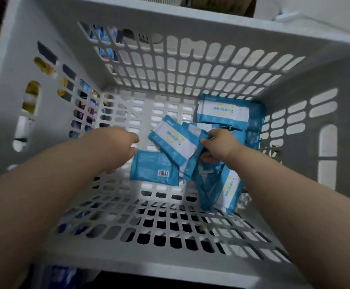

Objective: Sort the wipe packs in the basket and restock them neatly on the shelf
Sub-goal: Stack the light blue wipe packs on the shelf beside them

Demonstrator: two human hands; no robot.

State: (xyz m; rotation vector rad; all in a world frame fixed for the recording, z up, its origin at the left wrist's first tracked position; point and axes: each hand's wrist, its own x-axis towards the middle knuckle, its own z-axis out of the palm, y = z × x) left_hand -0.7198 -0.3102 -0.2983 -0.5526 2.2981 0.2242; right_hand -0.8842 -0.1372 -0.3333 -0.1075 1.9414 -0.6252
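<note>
Reaching into the white basket [190, 32], the right hand [219, 146] pinches a blue-white wipe pack [176, 142] among others at the right; the left hand [122, 142] hovers just left, fingers loose, holding nothing.

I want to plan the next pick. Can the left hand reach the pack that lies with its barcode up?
Probably yes. The left hand is beside the barcode pack, nothing between; another pack overlaps its upper right corner.
</note>
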